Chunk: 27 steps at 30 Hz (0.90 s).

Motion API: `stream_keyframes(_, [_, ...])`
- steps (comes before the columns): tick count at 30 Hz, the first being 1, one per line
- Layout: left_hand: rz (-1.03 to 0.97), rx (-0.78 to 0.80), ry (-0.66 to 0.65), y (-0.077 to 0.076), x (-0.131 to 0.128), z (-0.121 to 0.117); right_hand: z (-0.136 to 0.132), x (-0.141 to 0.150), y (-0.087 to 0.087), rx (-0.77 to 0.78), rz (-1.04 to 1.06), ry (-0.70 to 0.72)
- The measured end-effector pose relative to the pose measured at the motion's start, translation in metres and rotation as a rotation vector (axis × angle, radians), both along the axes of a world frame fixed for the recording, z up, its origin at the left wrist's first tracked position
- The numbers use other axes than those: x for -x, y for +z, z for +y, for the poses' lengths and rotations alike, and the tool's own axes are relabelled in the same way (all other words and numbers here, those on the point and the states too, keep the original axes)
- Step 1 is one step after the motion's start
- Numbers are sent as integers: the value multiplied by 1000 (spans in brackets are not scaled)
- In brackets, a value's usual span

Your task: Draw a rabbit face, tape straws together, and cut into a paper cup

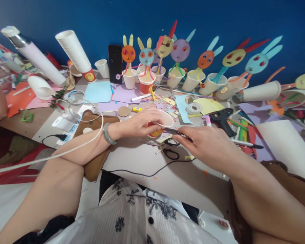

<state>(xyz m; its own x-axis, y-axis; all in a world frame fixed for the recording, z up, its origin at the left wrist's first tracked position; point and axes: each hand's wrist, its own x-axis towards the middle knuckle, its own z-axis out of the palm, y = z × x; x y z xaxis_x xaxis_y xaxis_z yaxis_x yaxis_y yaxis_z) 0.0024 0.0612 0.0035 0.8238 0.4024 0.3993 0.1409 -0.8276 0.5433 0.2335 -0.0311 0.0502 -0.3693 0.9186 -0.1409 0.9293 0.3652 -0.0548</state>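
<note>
My left hand (142, 122) is closed around a paper cup (166, 118) with a red and yellow printed band, tilted with its mouth to the right. In my right hand (205, 144) is a dark, slim, knife-like tool (176, 131); its tip meets the cup near the rim, close to my left thumb. Whether the tip has gone into the cup wall, I cannot tell. Black-handled scissors (171, 154) lie on the table just below the cup. Paper scraps are scattered around them.
Paper cups with rabbit-faced figures (177, 51) line the back by the blue wall. A black glue gun (222, 120) and markers lie at right. On the left are a power strip (69, 130), a white cable (73, 152) crossing my left arm, and stacked cups (73, 51).
</note>
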Motion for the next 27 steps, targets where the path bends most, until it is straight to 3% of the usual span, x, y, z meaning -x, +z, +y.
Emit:
stream_keyframes(16, [-82, 102, 80, -5, 1, 3, 9, -3, -5, 28, 239, -58])
stream_keyframes(27, [-181, 265, 158, -5, 1, 2, 10, -1, -10, -36, 428, -54])
